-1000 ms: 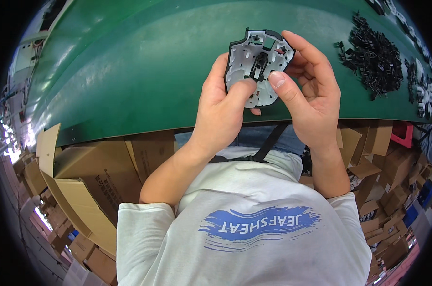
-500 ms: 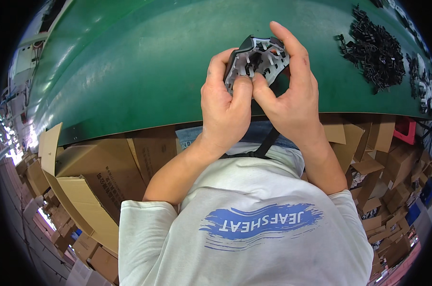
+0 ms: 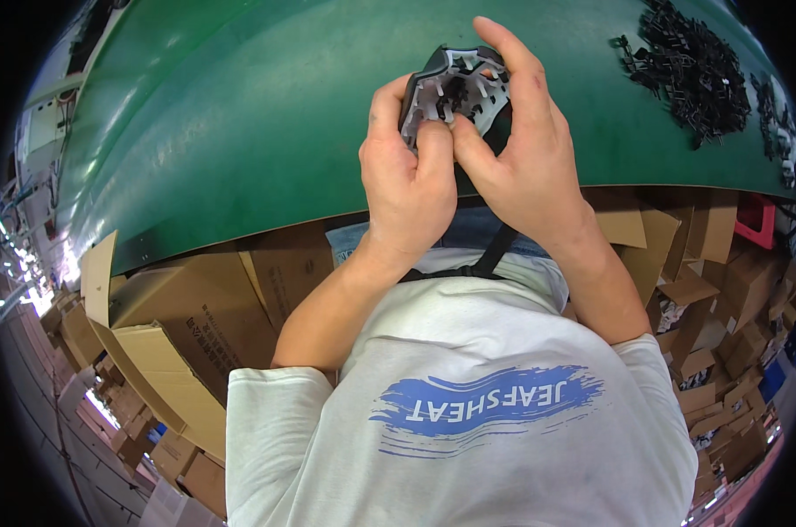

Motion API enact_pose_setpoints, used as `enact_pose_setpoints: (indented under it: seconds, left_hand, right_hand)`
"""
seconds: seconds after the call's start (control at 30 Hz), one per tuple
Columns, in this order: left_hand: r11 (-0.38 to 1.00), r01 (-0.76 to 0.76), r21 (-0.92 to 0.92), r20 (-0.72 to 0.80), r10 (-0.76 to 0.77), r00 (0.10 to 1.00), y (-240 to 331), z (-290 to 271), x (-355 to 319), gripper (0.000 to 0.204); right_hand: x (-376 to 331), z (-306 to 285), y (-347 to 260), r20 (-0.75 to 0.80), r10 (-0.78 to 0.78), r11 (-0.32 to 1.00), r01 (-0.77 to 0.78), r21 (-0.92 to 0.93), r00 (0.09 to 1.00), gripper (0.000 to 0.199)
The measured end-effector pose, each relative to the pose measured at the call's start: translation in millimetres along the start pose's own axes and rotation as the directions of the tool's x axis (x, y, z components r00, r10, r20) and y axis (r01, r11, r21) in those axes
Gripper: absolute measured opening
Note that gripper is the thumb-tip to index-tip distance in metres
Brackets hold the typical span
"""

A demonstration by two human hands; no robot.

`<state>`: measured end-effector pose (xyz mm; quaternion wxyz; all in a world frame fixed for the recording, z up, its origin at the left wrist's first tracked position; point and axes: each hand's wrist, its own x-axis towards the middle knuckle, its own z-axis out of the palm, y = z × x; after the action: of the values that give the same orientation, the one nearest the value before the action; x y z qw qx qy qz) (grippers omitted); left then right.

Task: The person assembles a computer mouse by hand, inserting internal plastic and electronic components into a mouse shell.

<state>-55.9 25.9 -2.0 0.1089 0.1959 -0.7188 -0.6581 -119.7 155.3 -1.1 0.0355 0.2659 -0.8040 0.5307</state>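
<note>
Both hands hold one grey plastic part (image 3: 455,88) with ribs and black inserts, just above the near edge of the green table (image 3: 240,132). My left hand (image 3: 407,184) grips its left side, thumb pressed against the inner face. My right hand (image 3: 525,158) wraps the right side, with the index finger stretched over the top and the thumb meeting the left thumb in the middle. The part's lower half is hidden behind my fingers.
A heap of small black plastic pieces (image 3: 692,61) lies on the table at the far right, with more (image 3: 780,132) near the right rim. Open cardboard boxes (image 3: 161,325) stand under the table at the left, and several more (image 3: 723,290) at the right.
The part was held flat and open to view with the hands apart. Now the hands have closed together over it and both thumbs press into its middle.
</note>
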Motion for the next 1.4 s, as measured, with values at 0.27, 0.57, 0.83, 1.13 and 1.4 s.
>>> enact_pose_setpoints:
  seconds: [0.27,0.57,0.83,1.13,1.4]
  left_hand:
    - [0.999,-0.052,0.013,-0.045,0.053,0.998,-1.2,-3.7,-4.2,0.024]
    - [0.999,0.041,-0.032,0.056,-0.039,0.998,12.0,-7.2,-16.1,0.03]
    - [0.993,0.07,-0.09,0.079,-0.063,0.995,0.2,-10.4,-8.6,0.034]
    - [0.712,0.469,-0.522,0.449,-0.238,0.861,33.6,-23.6,-9.0,0.057]
    - [0.776,0.321,-0.543,0.305,-0.174,0.936,42.4,-24.2,-11.2,0.06]
  right_hand:
    - [0.9,-4.9,-3.2,0.022,-0.075,0.997,0.075,0.001,0.997,0.079]
    - [-4.7,-6.2,-12.0,0.013,-0.11,0.993,0.11,-0.041,0.994,0.08]
    - [9.2,-12.9,-10.9,0.198,-0.066,0.997,0.073,-0.028,0.978,0.087]
    - [10.5,-35.7,-7.2,0.419,0.196,0.916,-0.318,0.244,0.886,0.09]
    - [-11.1,-47.4,-37.8,0.307,-0.306,0.906,0.375,-0.195,0.901,0.053]
